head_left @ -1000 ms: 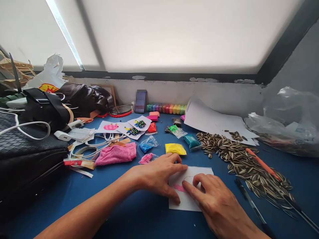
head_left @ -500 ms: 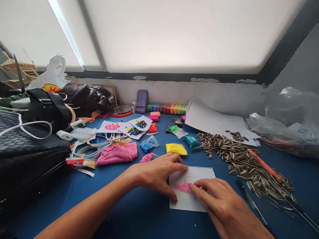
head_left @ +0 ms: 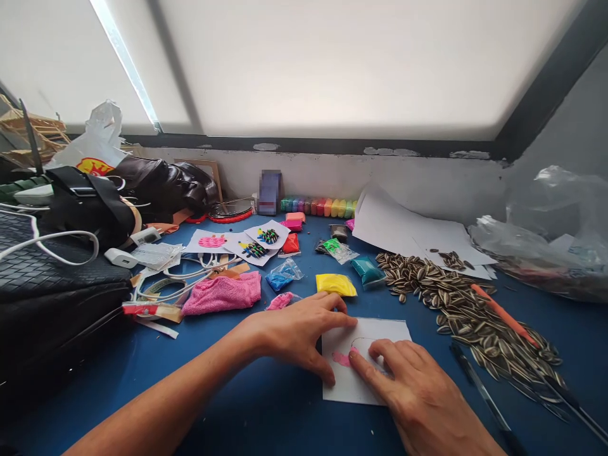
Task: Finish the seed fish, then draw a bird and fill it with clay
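Observation:
A small white sheet of paper (head_left: 351, 391) lies on the blue table in front of me, with a pencilled outline partly covered by my fingers. Pink modelling clay (head_left: 340, 359) is spread thin on its left part. My left hand (head_left: 304, 332) rests at the sheet's left edge, thumb and fingers apart, touching the paper. With an outstretched fingertip, my right hand (head_left: 403, 380) presses on the pink clay; its other fingers are bent over the paper. Just beyond the sheet lie a yellow clay packet (head_left: 336, 285) and an opened pink clay packet (head_left: 281, 301).
Sunflower seeds (head_left: 451, 304) are heaped at right with an orange stick (head_left: 506, 315) and a pen (head_left: 482, 392). Blue (head_left: 284, 275) and teal (head_left: 368, 272) clay packets lie farther back. Left are a pink cloth (head_left: 223, 293), decorated papers (head_left: 256, 247), cables and a black bag (head_left: 57, 304).
My right hand has slid a little left, its fingertip now covering more of the pink clay. My left hand stays almost where it was.

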Available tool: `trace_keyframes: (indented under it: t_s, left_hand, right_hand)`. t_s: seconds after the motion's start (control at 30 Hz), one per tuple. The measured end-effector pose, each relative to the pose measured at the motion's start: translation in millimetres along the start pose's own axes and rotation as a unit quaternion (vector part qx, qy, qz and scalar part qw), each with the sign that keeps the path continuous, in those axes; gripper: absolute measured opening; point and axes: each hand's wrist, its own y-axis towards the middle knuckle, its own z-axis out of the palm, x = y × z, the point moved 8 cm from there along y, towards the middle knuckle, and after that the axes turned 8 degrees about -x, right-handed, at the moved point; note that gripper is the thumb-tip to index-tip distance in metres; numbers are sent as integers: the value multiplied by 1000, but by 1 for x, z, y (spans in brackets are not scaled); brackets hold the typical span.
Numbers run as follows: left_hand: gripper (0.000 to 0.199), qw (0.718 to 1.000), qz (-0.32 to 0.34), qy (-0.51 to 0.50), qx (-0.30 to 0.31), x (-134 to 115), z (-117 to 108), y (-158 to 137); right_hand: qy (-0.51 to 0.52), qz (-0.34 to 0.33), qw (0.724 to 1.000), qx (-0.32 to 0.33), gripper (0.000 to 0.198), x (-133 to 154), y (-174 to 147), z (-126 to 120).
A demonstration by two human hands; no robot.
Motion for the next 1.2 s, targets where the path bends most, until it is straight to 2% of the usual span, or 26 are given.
trace_keyframes:
  t_s: [0.2,0.3,0.37,0.43,0.53,0.77,0.9,1.07,1.2]
  left_hand:
    - [77,1000,11,-7,-4,-2,-4,-1]
    - [54,997,-19,-40,-58,3,-12,2]
    - [34,992,-65,-20,-110,13,-20,4]
    - [23,985,-103,23,-138,22,-24,3]
    - [17,981,-125,49,-138,29,-23,2]
    - [3,979,-146,59,-133,32,-18,2]
    - [9,978,-143,69,-137,33,-13,4]
    - [13,979,-127,76,-143,29,-11,3]
    - [14,981,-118,52,-146,22,-13,3]
  right_hand:
    - [77,20,997,-15,52,-10,-2,-12]
    - [74,56,995,-37,51,-22,-6,-18]
    - [41,62,996,-52,50,-29,-9,-19]
    - [4,56,997,-60,49,-34,-11,-19]
    - [-26,46,997,-61,44,-40,-13,-17]
    - [-4,54,997,-53,23,-41,-12,-17]
    - [29,55,996,-69,15,-34,-9,-21]
    - [103,42,993,-51,18,-21,-6,-17]
    - [111,30,993,-22,28,-15,-7,-11]
